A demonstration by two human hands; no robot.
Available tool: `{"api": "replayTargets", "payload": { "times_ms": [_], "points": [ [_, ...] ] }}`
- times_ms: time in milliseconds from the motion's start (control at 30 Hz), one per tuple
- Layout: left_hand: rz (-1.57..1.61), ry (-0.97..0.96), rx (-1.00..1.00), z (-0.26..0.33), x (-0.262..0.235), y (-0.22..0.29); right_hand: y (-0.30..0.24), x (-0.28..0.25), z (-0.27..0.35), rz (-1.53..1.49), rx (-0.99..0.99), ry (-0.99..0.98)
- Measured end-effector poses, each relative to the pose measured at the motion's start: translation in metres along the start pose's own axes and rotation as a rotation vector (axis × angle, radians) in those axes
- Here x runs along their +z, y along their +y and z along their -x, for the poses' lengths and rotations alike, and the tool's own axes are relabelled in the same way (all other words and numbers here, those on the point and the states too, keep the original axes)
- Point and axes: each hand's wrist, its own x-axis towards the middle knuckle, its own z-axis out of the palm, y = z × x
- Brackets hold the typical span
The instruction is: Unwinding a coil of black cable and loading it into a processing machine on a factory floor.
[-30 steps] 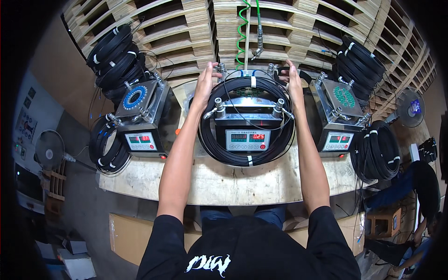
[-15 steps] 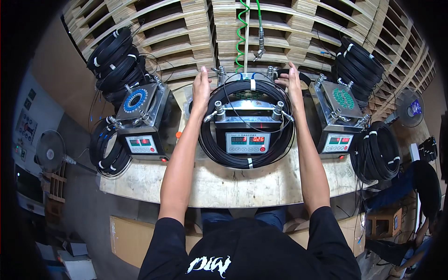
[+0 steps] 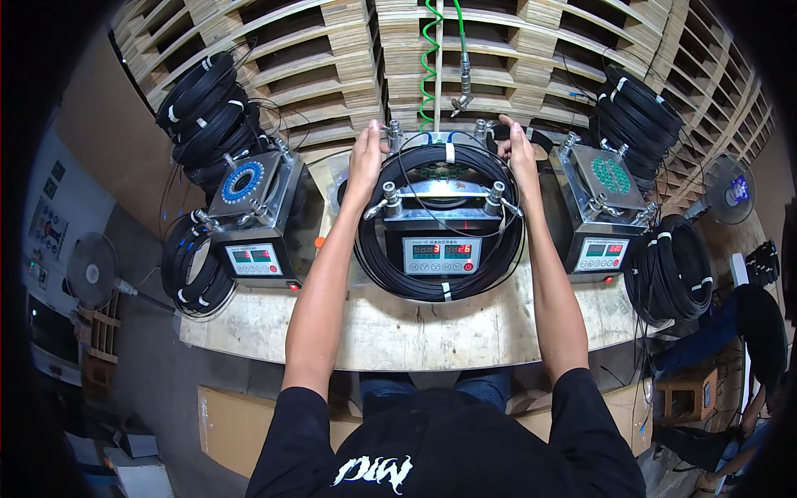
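Room: wooden pallets (image 3: 274, 66) stacked behind a plywood worktop (image 3: 432, 324).
Left hand (image 3: 365, 162): fingers (image 3: 371, 133) curl over the top left of the black cable coil (image 3: 440, 282).
Right hand (image 3: 520, 158): fingers (image 3: 508, 126) grip the top right of that coil.
Coil: lies looped around the middle metal machine (image 3: 440, 241) on the worktop.
Feel: probably bendy, floppy and a bit heavy; white ties hold the loops.
Best hold: both sides at once, near the ties.
Around: two more machines (image 3: 249, 216) (image 3: 606, 207) and spare coils (image 3: 672, 266).
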Motion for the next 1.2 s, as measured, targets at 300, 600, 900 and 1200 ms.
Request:
{"api": "replayTargets", "payload": {
  "times_ms": [300, 600, 900, 1200],
  "points": [
    [0.201, 0.094, -0.117, 0.007, -0.004, 0.001, -0.011, 0.011, 0.008, -0.299, 0.15, 0.016],
    [0.197, -0.131, -0.147, 0.005, -0.006, 0.006, -0.003, 0.004, 0.006, -0.124, 0.104, 0.119],
    [-0.025, 0.162, -0.141, 0.004, -0.011, -0.007, -0.001, 0.003, 0.006, -0.395, 0.214, -0.03],
    [0.219, -0.044, -0.035, 0.01, -0.002, 0.008, 0.004, 0.0, 0.006, -0.217, 0.11, 0.113]
  ]
}}
